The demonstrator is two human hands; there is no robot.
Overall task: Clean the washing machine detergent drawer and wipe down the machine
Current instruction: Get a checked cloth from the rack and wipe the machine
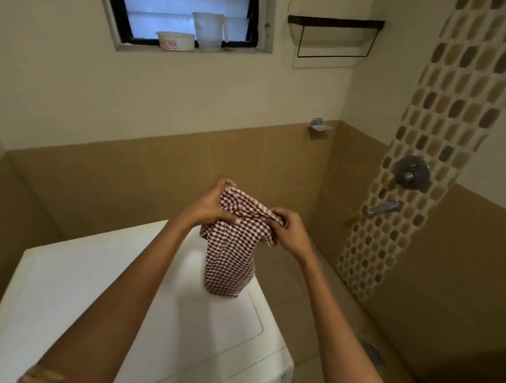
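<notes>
at the centre of the frame both hands hold a checked cloth [230, 258] up over the white washing machine [106, 286], which fills the lower left. the left hand [212, 206] has its grip closed round the cloth's upper edge. the right hand [290, 232] pinches the bunched edge just beside it. the rest of the cloth hangs down, its lower end near or touching the machine's lid; i cannot tell which. the detergent drawer is not in view, so whether it has been cleaned cannot be told. the lid shows no wiping marks, so the wipe-down seems yet to start, and the cloth is probably being readied for it.
</notes>
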